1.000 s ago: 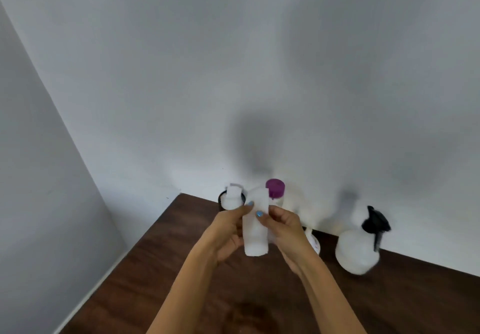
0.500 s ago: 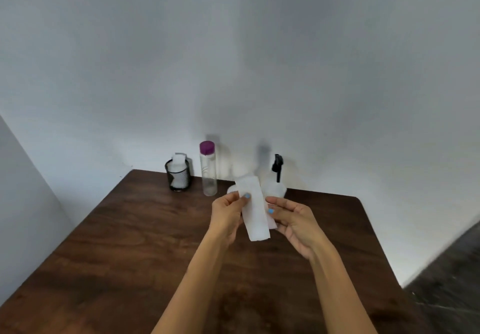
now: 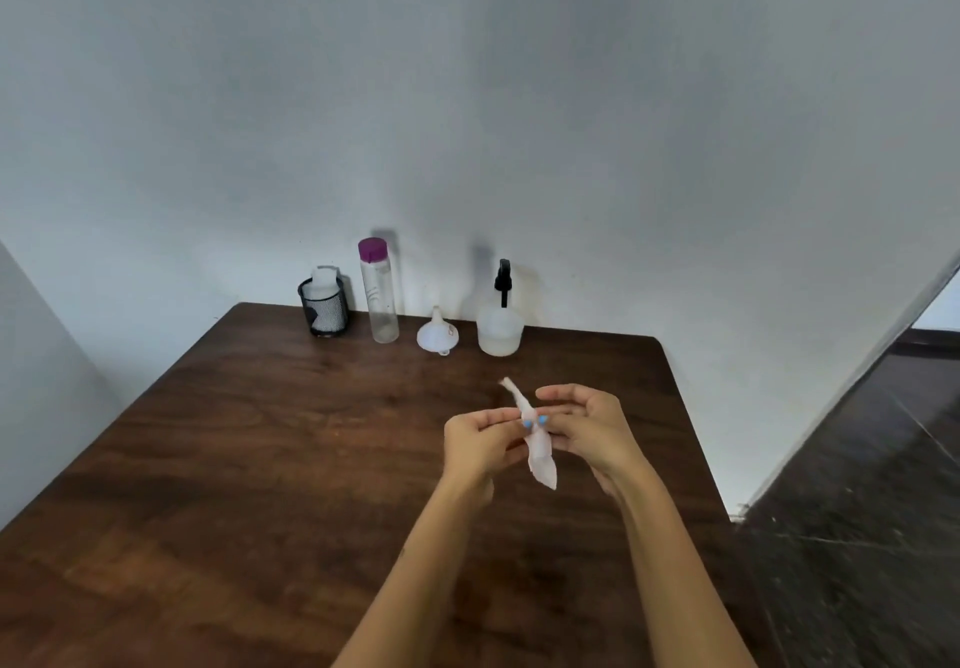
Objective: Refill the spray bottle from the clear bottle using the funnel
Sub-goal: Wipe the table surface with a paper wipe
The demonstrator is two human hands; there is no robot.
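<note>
White tissue [image 3: 537,444], folded into a narrow strip, is pinched between the two hands over the middle of the wooden table [image 3: 249,459]. The left hand [image 3: 480,441] holds it with thumb and fingertips, and the right hand [image 3: 589,431] meets it from the other side, thumb against the strip and the remaining fingers loosely curved above.

Judging from how things lie, the refill itself has not begun. The spray bottle [image 3: 500,324] stands at the table's far edge, against the wall, with its black pump head on. The funnel [image 3: 438,333] sits mouth-down just left of the spray bottle, apart from it. The clear bottle [image 3: 380,293] stands left of the funnel, upright, its purple cap on; whether it holds liquid I cannot tell. Further left of the clear bottle is a black mesh cup [image 3: 323,309] with a white container in it. So the head must come off, the funnel be turned and seated, the cap removed, and the pouring done.

All four items crowd the far edge, in a row with small gaps, so reaching for the funnel risks nudging its neighbours. Between that row and the hands the table offers broad open room. The right edge of the table lies fairly near the right hand, with dark floor beyond.
</note>
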